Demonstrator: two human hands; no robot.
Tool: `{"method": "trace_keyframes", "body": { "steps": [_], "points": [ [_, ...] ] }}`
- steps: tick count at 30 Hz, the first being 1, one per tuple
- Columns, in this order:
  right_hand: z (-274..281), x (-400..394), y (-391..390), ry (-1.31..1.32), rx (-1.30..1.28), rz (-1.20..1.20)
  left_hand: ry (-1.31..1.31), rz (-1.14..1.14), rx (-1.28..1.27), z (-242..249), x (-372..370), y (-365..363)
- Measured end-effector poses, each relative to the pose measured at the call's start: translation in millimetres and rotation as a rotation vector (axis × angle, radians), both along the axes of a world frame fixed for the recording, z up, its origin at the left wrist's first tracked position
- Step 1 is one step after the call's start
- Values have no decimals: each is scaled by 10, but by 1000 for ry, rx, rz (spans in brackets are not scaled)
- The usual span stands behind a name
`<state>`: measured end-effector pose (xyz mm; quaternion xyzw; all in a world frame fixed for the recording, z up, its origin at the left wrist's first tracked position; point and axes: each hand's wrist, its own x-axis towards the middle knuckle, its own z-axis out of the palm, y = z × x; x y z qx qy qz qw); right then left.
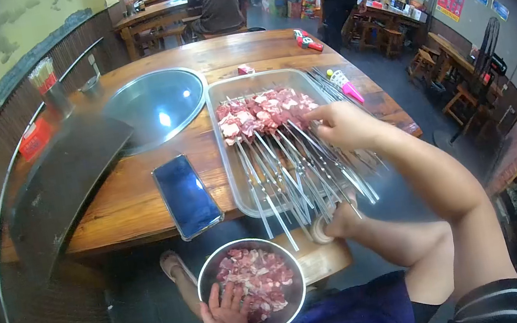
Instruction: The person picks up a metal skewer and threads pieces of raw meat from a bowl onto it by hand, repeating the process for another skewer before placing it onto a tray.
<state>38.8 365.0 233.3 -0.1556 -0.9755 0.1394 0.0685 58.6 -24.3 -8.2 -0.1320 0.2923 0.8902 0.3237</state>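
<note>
My left hand [228,318] is palm up with its fingers spread, at the near-left rim of a metal bowl [303,289]. Chunks of raw meat [260,279] fill much of the bowl, and my fingertips lie over them. My right hand [346,124] reaches across the right side of a clear plastic tray [229,179]. Its fingers are curled closed on a meat skewer at the right end of the pile; the fingertips are partly hidden. Several meat skewers [264,113] lie in the tray, with their bare metal ends [289,183] fanned over the near rim.
A phone [188,196] lies left of the tray on the wooden table [118,214]. Behind it is a round metal plate [162,106], with a dark panel [66,185] at the left. Bare skewers [326,85] and a pink-handled item [350,91] lie right of the tray. Other people are farther back.
</note>
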Motion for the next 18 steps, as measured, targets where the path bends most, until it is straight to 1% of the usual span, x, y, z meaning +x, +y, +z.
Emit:
{"method": "trace_keyframes", "body": {
  "steps": [1, 2, 4, 5, 6, 8, 9, 10, 12, 13, 14, 16, 18],
  "points": [
    [48, 12, -28, -55, 74, 4, 0, -7, 9, -41, -12, 7],
    [-4, 96, -45, 142, 307, 75, -2, -13, 16, -71, -4, 9],
    [149, 266, -470, 380, 289, 96, -60, 36, 26, 15, -44, 78],
    [113, 381, -604, 519, 291, 299, -87, 55, 29, 58, -75, 134],
    [47, 563, -807, 591, 270, 487, -75, 67, 35, 71, -103, 177],
    [-244, 912, -1275, 637, 150, 899, -99, 160, 106, 22, -176, 290],
    [-485, 1039, -1469, 599, 51, 1021, -108, 200, 138, 21, -209, 353],
    [-718, 1186, -1690, 181, -201, 940, -48, 210, 189, 80, -249, 438],
    [-1247, 1224, -1878, -353, -476, 629, 31, 235, 216, 253, -288, 590],
    [-1451, 1216, -1924, -320, -896, 486, 72, 254, 231, 380, -290, 670],
    [-1643, 1189, -1966, -271, -1305, 328, 39, 276, 187, 596, -259, 800],
    [-2217, 1139, -2333, -177, -1451, 384, 3, 206, 269, 779, -212, 952],
    [-2194, 1094, -2438, -169, -1621, 428, -48, 108, 359, 806, -217, 1034]
  ]
}}
